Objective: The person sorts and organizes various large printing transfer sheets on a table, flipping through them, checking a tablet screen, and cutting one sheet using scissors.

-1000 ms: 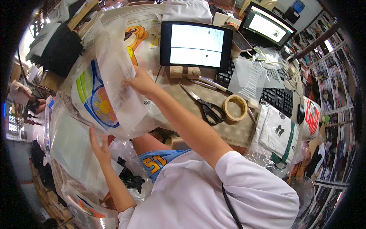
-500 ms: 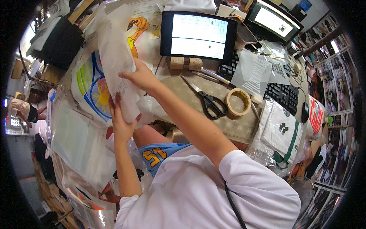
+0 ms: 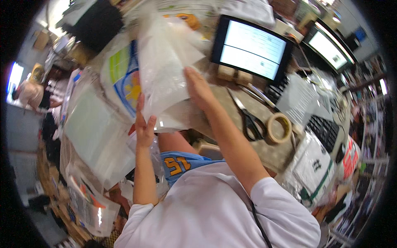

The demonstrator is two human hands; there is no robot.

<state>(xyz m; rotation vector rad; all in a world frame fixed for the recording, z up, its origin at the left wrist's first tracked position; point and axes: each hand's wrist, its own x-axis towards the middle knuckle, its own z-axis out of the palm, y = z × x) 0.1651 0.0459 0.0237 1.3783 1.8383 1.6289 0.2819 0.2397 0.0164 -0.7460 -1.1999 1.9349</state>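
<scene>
A stack of translucent whitish plastic sheets [image 3: 165, 70] is held up in front of me, blurred by motion. My left hand [image 3: 144, 128] grips its lower left edge, thumb in front and fingers along the side. My right hand [image 3: 200, 89] is closed on the right edge, its fingertips partly hidden. Behind the sheets lies a clear-covered print [image 3: 118, 66] with green stripes, blue lines and a yellow sun. Above it, part of an orange cartoon print [image 3: 188, 20] shows.
Right of the sheets stand a tablet [image 3: 251, 47], scissors [image 3: 248, 120] with black handles, and a tape roll [image 3: 279, 128]. Farther right are a keyboard [image 3: 324, 132] and a bagged white garment [image 3: 310, 169]. Pale sheets [image 3: 97, 132] lie at left. Another person [image 3: 35, 93] is at far left.
The sheets have opened out from a narrow curl into a wider, flatter spread. My right hand has moved from their face to the right edge. The whole view has shifted and tilted.
</scene>
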